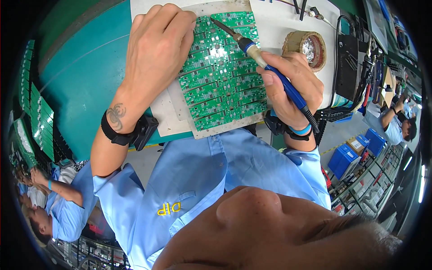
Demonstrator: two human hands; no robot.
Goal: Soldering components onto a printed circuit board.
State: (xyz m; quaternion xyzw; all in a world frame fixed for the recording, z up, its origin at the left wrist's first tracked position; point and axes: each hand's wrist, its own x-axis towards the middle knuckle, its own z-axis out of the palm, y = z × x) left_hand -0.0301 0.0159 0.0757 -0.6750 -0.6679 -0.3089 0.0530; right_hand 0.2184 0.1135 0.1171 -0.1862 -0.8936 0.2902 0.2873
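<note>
My right hand [294, 83] is wrapped round the blue handle of a soldering iron [292, 92]. The iron's dark tip points up and left, at the far edge of a green circuit board panel [225, 85]. This panel is made of several strips with small components and lies on a pale, speckled backing plate [204, 133]. Over the panel's far left corner, my left hand [159, 42] is closed with its fingers bent down. Its fingertips are mostly hidden, so I cannot make out what they hold. Both wrists wear dark straps.
A round tan pot [294, 42] with shiny scraps inside stands right of the panel. Beyond it are a black stand [348, 67] and cables. More green boards [38, 112] stand at the far left, where a co-worker [67, 207] sits. Another person [396, 121] is at right.
</note>
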